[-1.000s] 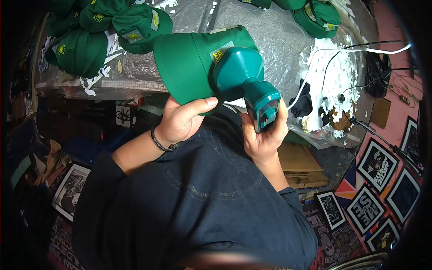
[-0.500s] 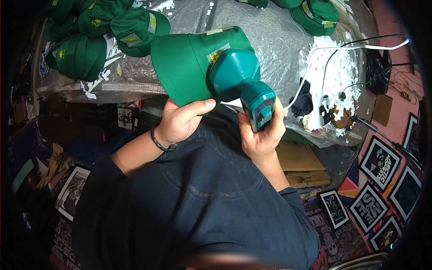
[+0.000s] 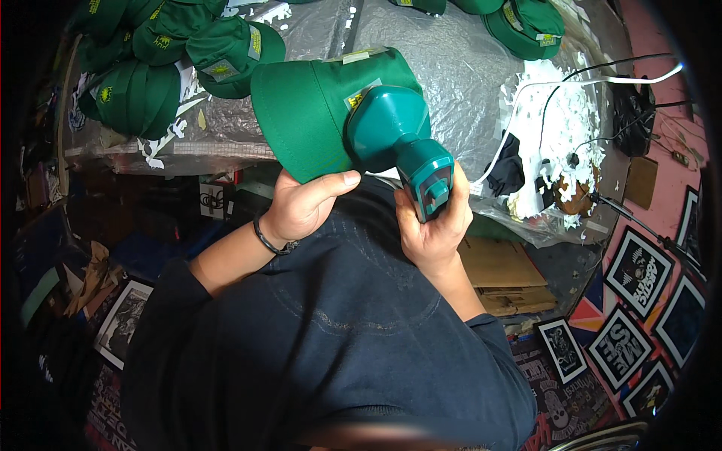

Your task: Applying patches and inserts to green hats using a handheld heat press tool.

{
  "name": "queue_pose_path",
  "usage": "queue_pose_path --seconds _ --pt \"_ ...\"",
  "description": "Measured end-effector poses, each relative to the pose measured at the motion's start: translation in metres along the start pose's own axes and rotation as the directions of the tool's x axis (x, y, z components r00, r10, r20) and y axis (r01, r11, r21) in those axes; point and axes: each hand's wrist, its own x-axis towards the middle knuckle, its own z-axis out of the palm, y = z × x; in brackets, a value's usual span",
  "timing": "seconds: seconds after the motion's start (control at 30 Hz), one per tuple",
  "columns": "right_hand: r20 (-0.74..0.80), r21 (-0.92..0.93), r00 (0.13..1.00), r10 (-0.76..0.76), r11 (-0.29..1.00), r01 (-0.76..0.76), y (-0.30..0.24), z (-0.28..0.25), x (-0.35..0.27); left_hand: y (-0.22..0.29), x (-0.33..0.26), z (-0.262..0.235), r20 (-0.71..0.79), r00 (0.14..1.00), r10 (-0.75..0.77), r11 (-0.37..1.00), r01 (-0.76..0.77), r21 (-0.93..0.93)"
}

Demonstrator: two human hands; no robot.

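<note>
A green cap [image 3: 301,113] is held up over the near edge of the table, its brim to the left. My left hand [image 3: 301,208] grips the cap's lower edge, thumb on the near side; the other fingers are hidden behind the cloth. A teal hand-held heat press [image 3: 387,124] is in my right hand [image 3: 440,229], fingers wrapped round its handle. Its broad head lies against the cap's front, partly covering a clear film patch [image 3: 353,101] with yellow print. A pale strip [image 3: 357,56] sits along the cap's far edge. The face of the press is hidden.
Several green caps [image 3: 135,98] are piled at the far left; another cap [image 3: 526,30] lies at the far right. White scraps [image 3: 553,135] cover the table's right part, crossed by a white cable [image 3: 594,79]. Plastic sheeting [image 3: 466,75] covers the table. Cardboard [image 3: 496,267] lies below.
The cap and the heat press have shifted very slightly left together with my right hand. Both hands keep their grip, and the press stays against the cap.
</note>
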Motion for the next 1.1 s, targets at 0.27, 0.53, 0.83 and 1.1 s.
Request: queue_pose_path --seconds 0.27,0.53,0.83,1.1 --pt "0.002 0.021 1.000 -0.002 1.000 0.002 0.002 0.002 -0.002 -0.001 -0.003 0.001 -0.014 1.000 -0.010 1.000 0.010 0.004" --pt "0.018 0.024 1.000 -0.006 1.000 0.005 0.003 0.002 -0.003 -0.002 -0.003 -0.001 0.006 0.999 0.044 0.990 -0.044 0.130" --pt "0.012 -0.001 0.999 -0.052 0.999 0.052 0.008 0.006 -0.006 -0.002 -0.005 -0.008 0.008 0.998 0.067 0.957 -0.067 0.282" --pt "-0.003 -0.020 0.998 -0.070 0.997 0.070 0.009 0.008 -0.005 -0.001 -0.005 -0.003 0.002 0.998 0.066 0.959 -0.064 0.277"
